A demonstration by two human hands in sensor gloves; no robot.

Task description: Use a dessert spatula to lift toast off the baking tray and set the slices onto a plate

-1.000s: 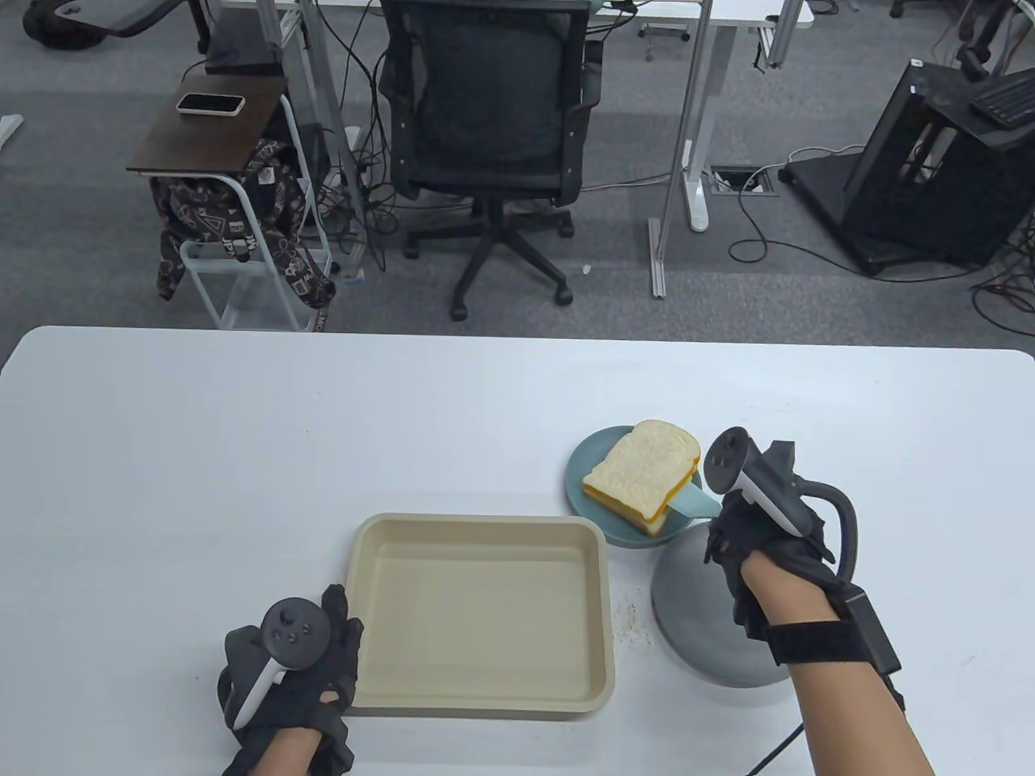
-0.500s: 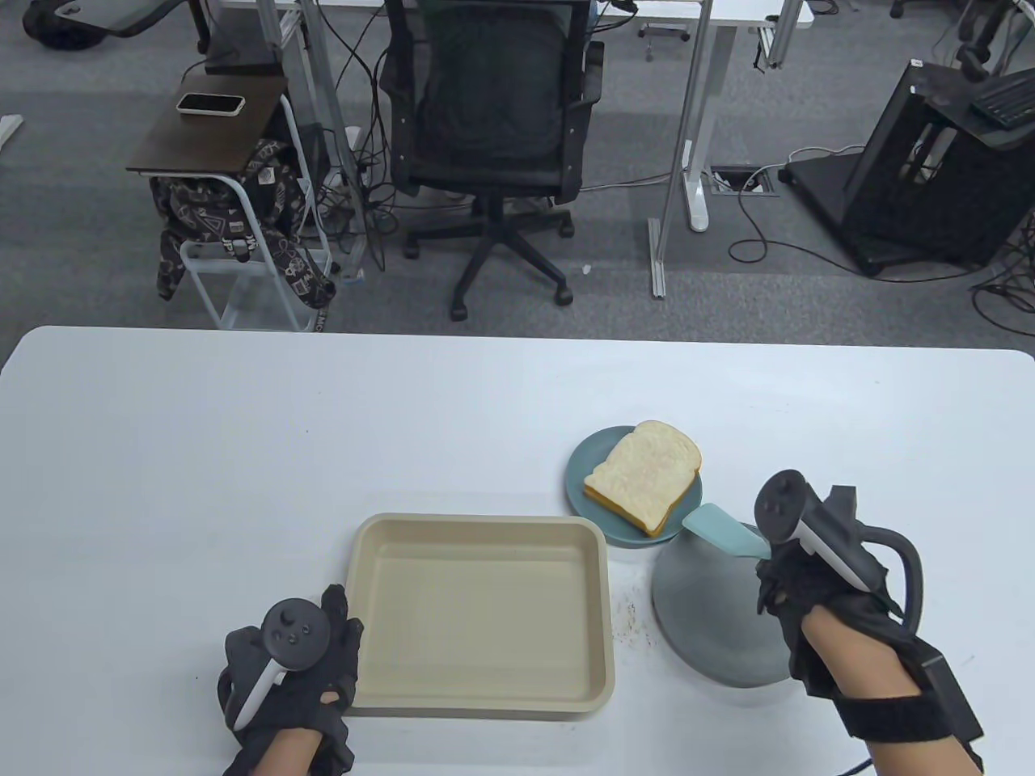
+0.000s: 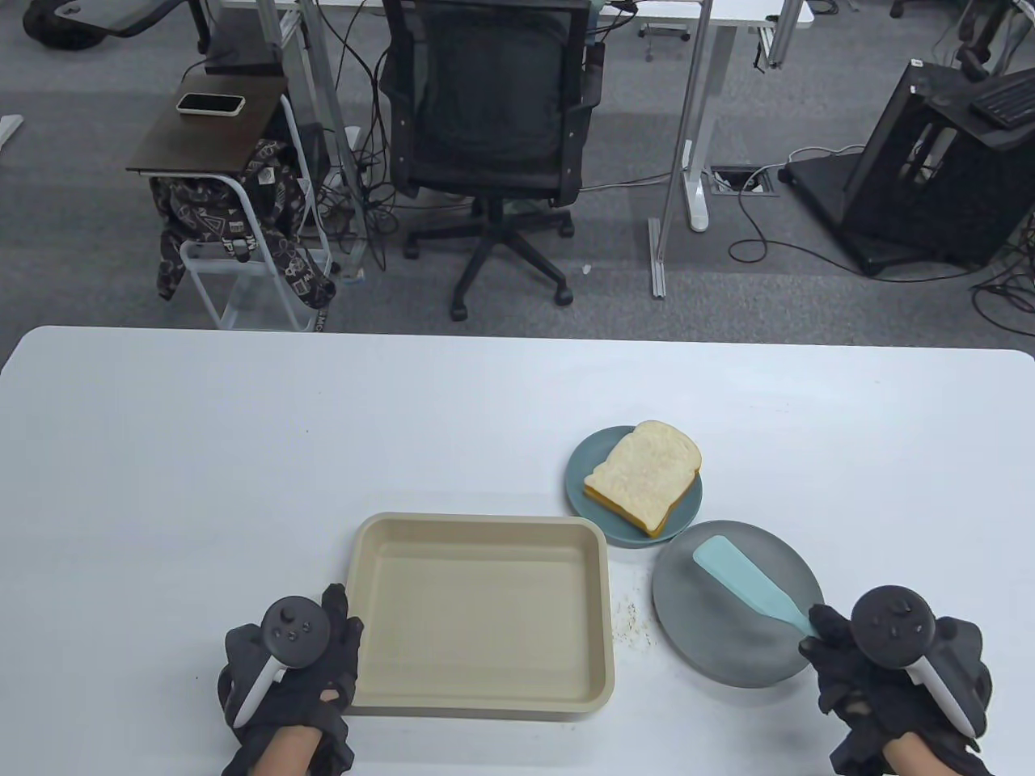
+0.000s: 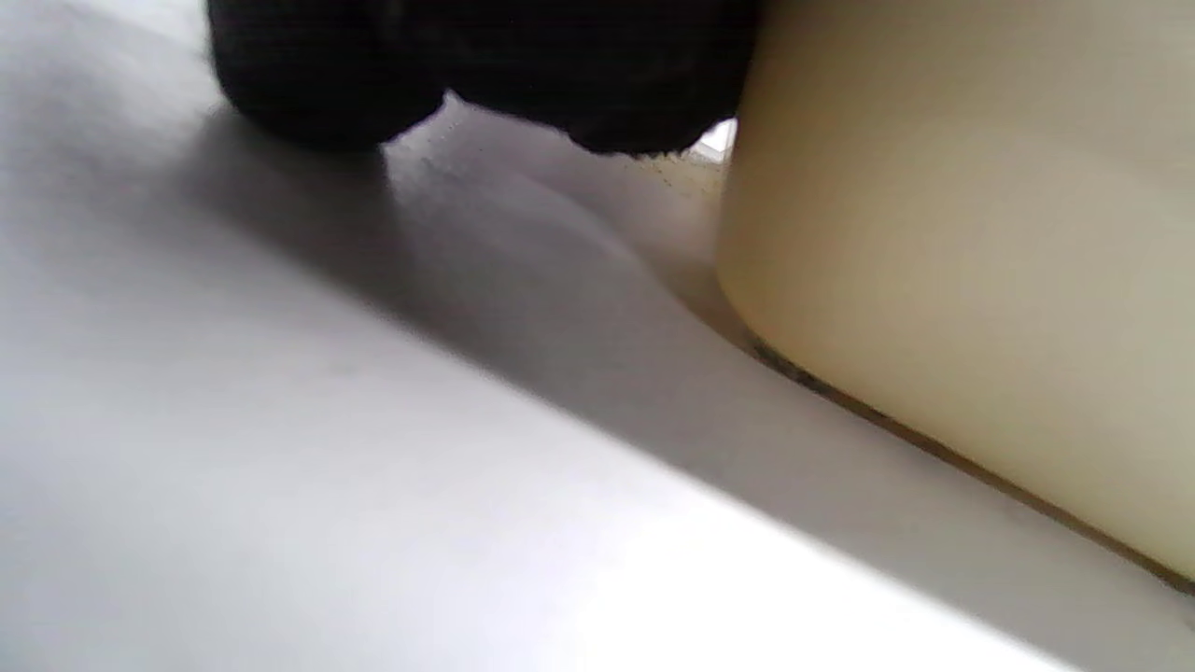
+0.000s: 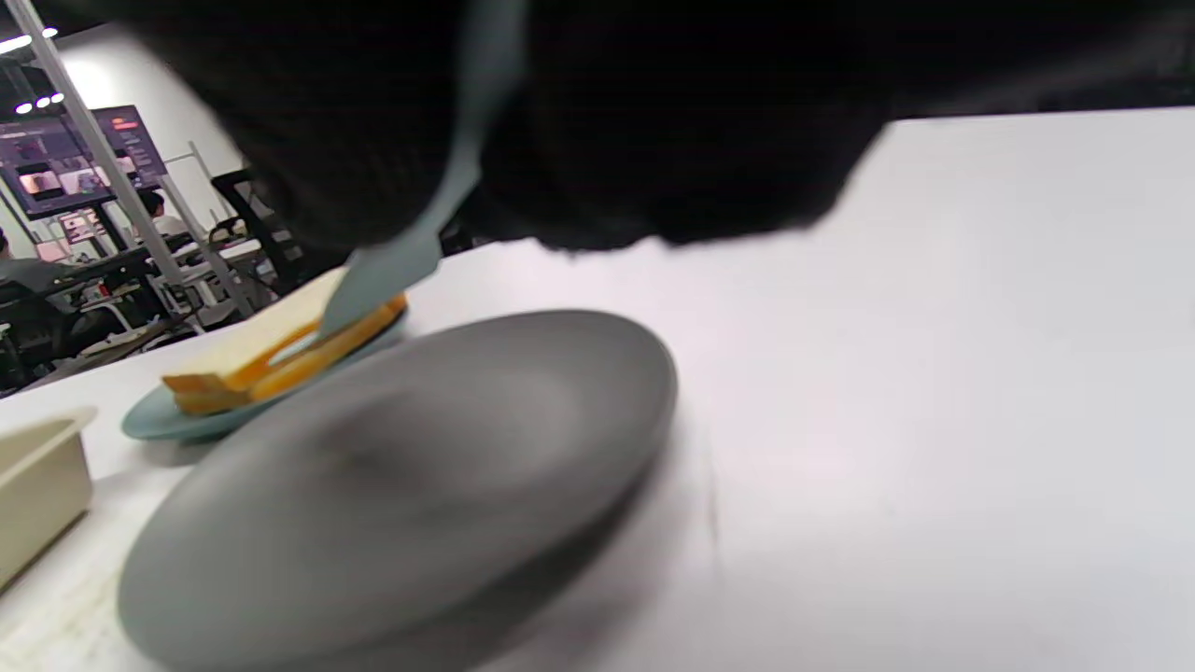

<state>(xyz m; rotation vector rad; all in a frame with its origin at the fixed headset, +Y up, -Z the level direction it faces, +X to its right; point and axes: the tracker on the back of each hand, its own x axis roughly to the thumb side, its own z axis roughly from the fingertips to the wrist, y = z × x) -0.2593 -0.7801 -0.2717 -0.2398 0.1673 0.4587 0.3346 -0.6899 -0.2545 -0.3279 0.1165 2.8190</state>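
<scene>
Toast (image 3: pixel 644 478) stacked on teal plate (image 3: pixel 584 485), tray (image 3: pixel 480 618) empty; right hand (image 3: pixel 881 679) grips spatula (image 3: pixel 744 586) handle, blade pointing far-left over grey plate (image 3: pixel 728 638) toward toast; left hand (image 3: pixel 291 671) fingers rest against tray's near-left corner.

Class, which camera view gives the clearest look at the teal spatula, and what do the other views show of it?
The table view: the whole blade of the spatula shows, sharp, over the grey plate, its handle gripped by the right hand. The right wrist view shows it blurred, partly hidden by the glove. The left wrist view shows none of it.
</scene>
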